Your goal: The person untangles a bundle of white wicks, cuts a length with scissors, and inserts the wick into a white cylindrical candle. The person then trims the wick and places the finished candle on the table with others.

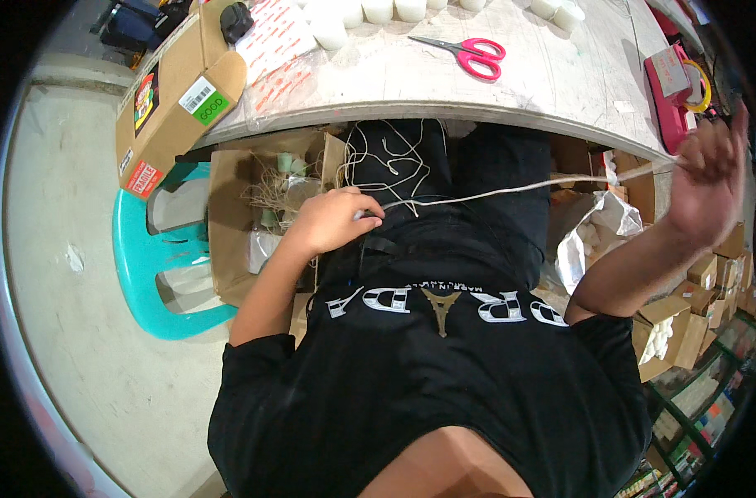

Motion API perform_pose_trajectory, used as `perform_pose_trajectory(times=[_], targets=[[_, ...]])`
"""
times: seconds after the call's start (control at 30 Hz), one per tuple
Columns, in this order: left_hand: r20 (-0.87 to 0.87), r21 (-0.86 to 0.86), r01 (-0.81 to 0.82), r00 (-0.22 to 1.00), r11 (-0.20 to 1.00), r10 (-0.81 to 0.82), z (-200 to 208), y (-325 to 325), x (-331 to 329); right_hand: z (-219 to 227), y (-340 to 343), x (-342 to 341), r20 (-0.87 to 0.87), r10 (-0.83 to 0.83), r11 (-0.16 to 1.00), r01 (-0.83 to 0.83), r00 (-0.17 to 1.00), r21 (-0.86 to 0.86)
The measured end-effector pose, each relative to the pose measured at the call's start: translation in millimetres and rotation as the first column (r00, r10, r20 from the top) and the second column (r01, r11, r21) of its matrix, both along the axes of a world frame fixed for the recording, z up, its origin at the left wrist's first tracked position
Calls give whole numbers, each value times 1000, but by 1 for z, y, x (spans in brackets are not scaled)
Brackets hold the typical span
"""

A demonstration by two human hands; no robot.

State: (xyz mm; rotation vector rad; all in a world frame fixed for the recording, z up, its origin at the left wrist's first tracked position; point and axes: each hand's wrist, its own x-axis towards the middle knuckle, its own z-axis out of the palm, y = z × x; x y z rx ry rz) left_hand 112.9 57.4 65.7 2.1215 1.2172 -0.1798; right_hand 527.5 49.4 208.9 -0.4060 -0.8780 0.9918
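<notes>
A thin off-white cord [511,191] runs taut across my lap, between my two hands. My left hand [332,220] rests over my left thigh, its fingers closed on the cord near my waist. Loose loops of the same cord [394,153] lie tangled on my dark trousers beyond that hand. Out to the right and raised near the table's corner, my right hand [706,178] grips the cord's other stretch; motion blurs it somewhat. Pink-handled scissors [477,60] lie on the white table [560,83] ahead of me, apart from both hands.
Several white cups or candles [411,10] stand along the far table. A pink tape dispenser [667,100] sits at its right edge, near my right hand. Cardboard boxes [174,104] stand left, one with twine below the table edge, beside a teal chair [133,257]. A silver bag [598,236] lies right.
</notes>
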Motion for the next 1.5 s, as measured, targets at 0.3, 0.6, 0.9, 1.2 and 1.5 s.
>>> perform_pose_trajectory(times=[0.3, 0.6, 0.9, 1.2, 1.5], targets=[[447, -863, 238, -49, 445, 893, 22, 36, 68, -58, -15, -103, 959, -42, 907, 413, 280, -81], [458, -814, 378, -49, 441, 888, 22, 43, 94, -92, 7, -151, 866, -304, 896, 428, 397, 118], [510, -753, 416, -121, 510, 852, 26, 32, 97, -91, -1, -152, 861, -413, 842, 486, 297, 236], [589, -722, 381, -100, 578, 802, 26, 28, 103, -92, -6, -147, 848, -473, 819, 475, 239, 323], [688, -701, 207, -55, 682, 724, 24, 26, 105, -94, -2, -142, 892, -427, 831, 451, 145, 325]])
